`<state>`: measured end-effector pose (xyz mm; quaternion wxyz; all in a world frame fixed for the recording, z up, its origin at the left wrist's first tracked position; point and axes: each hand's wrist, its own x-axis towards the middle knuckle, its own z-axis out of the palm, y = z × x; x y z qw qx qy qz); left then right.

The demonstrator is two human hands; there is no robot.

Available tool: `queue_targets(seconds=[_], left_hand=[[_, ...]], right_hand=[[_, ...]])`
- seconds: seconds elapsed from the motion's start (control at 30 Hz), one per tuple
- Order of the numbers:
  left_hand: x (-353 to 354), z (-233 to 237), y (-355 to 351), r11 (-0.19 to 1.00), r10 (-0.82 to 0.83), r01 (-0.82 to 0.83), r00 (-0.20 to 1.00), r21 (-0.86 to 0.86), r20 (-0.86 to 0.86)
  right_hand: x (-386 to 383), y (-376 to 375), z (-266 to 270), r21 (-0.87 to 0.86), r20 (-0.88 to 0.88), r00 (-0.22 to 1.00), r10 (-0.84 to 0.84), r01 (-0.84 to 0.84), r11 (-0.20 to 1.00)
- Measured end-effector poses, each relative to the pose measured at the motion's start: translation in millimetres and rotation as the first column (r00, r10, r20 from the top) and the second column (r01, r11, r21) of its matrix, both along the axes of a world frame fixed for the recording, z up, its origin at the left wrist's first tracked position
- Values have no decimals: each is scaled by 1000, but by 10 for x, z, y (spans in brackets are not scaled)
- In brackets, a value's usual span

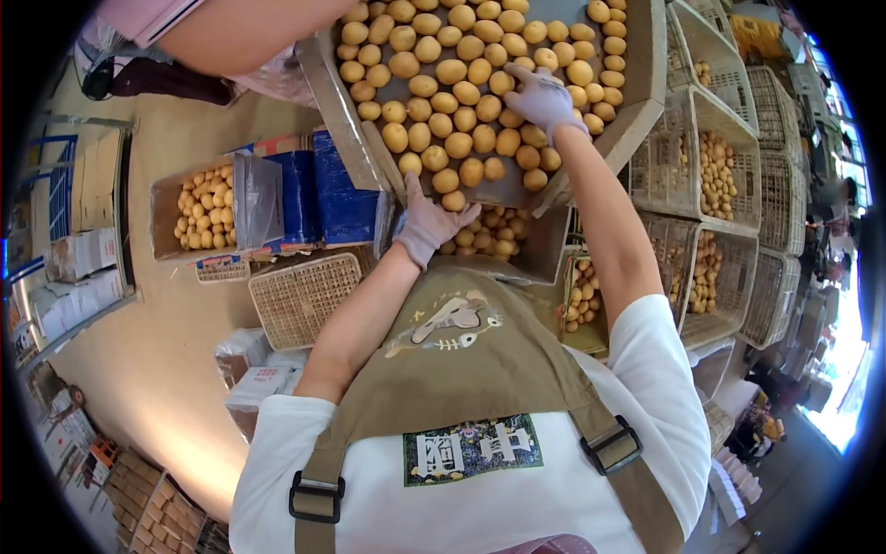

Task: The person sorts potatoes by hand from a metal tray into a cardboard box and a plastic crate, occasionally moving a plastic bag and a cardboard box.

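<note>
Round, yellow-tan produce [466, 92], like fruit or small potatoes, lies loosely over a sorting tray [577, 11] with raised sides. My right hand [544, 97], in a pale glove, reaches over the right-middle part with its fingers stretched out, touching or just above the pieces. My left hand [429, 222], also gloved, is at the tray's narrow near end. Its thumb and fingers are spread, and nothing is gripped. Directly below that end, against my apron [461, 351], stands a box [549, 245] partly filled with the same produce.
Stacked plastic crates [775, 198] line the right side, several holding produce. On the left are a lined box of produce [208, 208], blue-wrapped boxes [346, 189] and an upturned-looking basket [306, 297]. Another person's arm [249, 32] extends across the top left beside the tray.
</note>
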<state>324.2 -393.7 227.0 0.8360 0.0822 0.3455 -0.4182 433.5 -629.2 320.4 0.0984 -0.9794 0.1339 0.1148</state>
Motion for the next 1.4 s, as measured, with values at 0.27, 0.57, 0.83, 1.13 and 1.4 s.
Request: queue_targets(seconds=[0.27,0.57,0.83,1.13,1.4], left_hand=[[-8,-42,21,1000,7,-7,1000,0,5],[-72,-127,1,985,-108,102,994,141,36],[-165,-330,173,943,-179,155,982,295,56],[-53,87,46,986,-9,14,1000,166,-30],[-50,-24,26,989,5,3,999,150,-50]], right_hand=[[-1280,-1205,337,-224,616,771,162,-26,974],[-1451,-218,158,-156,484,823,299,-255,954],[-1156,125,-133,-117,144,968,204,-188,975],[-1112,566,-106,41,-132,964,231,-227,973],[-799,-375,-42,-108,311,950,-7,43,993]])
